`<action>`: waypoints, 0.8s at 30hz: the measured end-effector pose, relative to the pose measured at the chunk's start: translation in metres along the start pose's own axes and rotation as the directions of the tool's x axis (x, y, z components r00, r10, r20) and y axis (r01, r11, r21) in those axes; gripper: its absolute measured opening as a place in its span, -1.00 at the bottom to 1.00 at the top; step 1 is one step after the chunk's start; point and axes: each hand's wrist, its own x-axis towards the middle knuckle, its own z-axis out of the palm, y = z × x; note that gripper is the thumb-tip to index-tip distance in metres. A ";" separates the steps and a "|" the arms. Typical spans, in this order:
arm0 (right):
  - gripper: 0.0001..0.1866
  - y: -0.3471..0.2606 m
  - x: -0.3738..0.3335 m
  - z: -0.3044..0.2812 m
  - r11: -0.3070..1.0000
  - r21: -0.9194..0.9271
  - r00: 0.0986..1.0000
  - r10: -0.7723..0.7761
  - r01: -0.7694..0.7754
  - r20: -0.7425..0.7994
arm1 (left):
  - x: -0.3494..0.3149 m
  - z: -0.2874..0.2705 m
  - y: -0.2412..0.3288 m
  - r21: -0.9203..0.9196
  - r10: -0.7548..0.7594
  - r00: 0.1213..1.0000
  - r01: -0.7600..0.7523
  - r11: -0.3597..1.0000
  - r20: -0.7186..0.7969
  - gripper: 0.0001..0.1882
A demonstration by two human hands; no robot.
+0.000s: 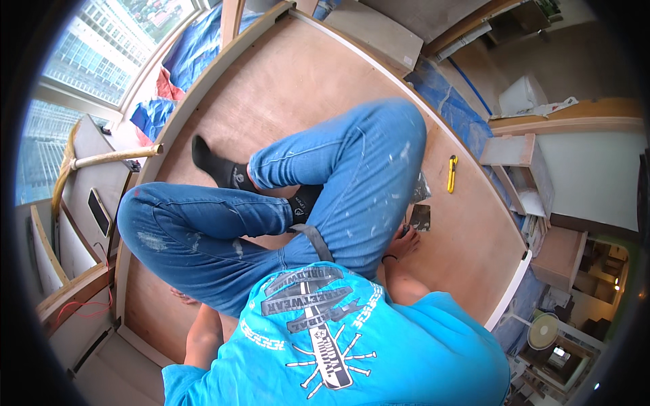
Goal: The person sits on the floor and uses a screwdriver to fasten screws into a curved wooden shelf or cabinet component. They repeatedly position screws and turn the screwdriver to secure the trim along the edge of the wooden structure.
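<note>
I sit cross-legged in paint-marked jeans on a broad wooden panel (257, 74) with a raised rim. Beside my right thigh, my right hand (403, 245) is closed on the dark handle of what looks like a scraper (420, 217), its flat, dark, squarish blade low over the panel. A shiny flat piece (422, 187) lies just beyond it, partly behind my knee. Further off rests a yellow utility knife (452, 174). My left hand (183, 296) lies with fingers outstretched on the panel by my left thigh, partly hidden by the leg, holding nothing visible.
At the left stand a wooden-handled tool (115, 157), a phone-like dark slab (99, 212) and a red wire (81, 304). Blue sheeting (193, 51) lies by the window. Cabinet boxes (511, 152) stand past the right rim, with a round fan (542, 331) at lower right.
</note>
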 end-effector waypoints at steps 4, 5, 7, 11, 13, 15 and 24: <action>-0.67 0.002 0.000 0.005 0.993 0.009 0.991 -0.121 0.121 -0.059 | 0.001 0.011 0.000 -0.040 -0.053 0.999 0.053 0.998 0.003 -0.66; -0.67 0.006 0.000 0.006 0.988 0.058 0.989 -0.140 0.143 -0.053 | 0.007 0.012 -0.001 -0.054 -0.071 0.997 0.071 0.996 -0.004 -0.66; -0.66 0.015 -0.004 0.014 0.970 0.146 0.981 -0.195 0.193 -0.003 | 0.003 0.009 -0.006 -0.061 -0.125 0.992 0.125 0.990 -0.006 -0.65; -0.64 0.036 0.001 0.017 0.931 0.305 0.967 -0.237 0.198 0.094 | 0.011 -0.011 -0.037 -0.211 -0.289 0.944 0.253 0.944 -0.162 -0.64; -0.63 0.054 0.010 0.010 0.925 0.335 0.962 -0.235 0.177 0.138 | 0.032 -0.048 -0.026 -0.476 -0.313 0.825 0.061 0.877 -0.471 -0.63; -0.62 0.069 0.020 0.008 0.910 0.385 0.960 -0.227 0.151 0.162 | 0.024 -0.129 0.041 -0.606 -0.311 0.619 -0.345 0.717 -0.721 -0.58; -0.60 -0.205 0.155 -0.085 0.482 0.876 0.950 -0.260 -0.028 0.174 | -0.120 -0.223 0.361 -0.186 0.888 0.455 -0.880 0.437 -0.064 -0.50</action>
